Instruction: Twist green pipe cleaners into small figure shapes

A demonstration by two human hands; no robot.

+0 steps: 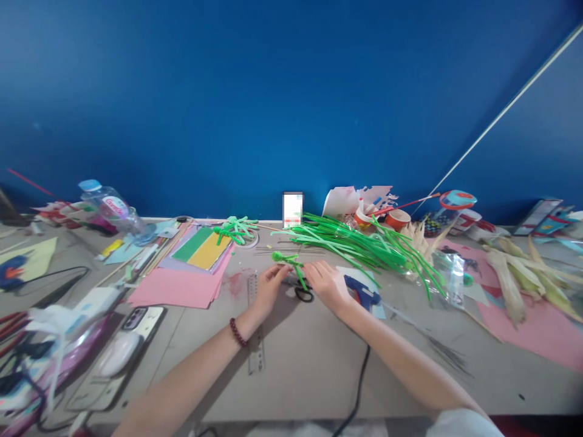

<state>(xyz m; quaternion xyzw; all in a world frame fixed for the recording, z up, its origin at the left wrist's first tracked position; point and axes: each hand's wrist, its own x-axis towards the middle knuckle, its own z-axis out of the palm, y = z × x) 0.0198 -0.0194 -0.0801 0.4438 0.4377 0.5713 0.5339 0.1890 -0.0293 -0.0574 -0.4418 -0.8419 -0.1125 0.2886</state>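
Between my two hands is a bent green pipe cleaner piece [288, 260], with a looped top and a stem slanting down. My left hand [270, 284], with a beaded bracelet at the wrist, pinches it from the left. My right hand [326, 281] has its fingers bent against its right side. Just below lie scissors [304, 295] with black handles, their blades partly hidden. A clear ruler [255, 358] runs under my left forearm. To the right of my right hand rests a blue glue gun [362, 292].
Green pipe cleaners [359, 243] lie in a large bundle behind my hands. Pink paper sheets [177, 287] are at left, near a phone [146, 320] and a plastic bottle [109, 205]. Dried corn husks [510, 279] are at right. A black cable [361, 388] crosses the front edge.
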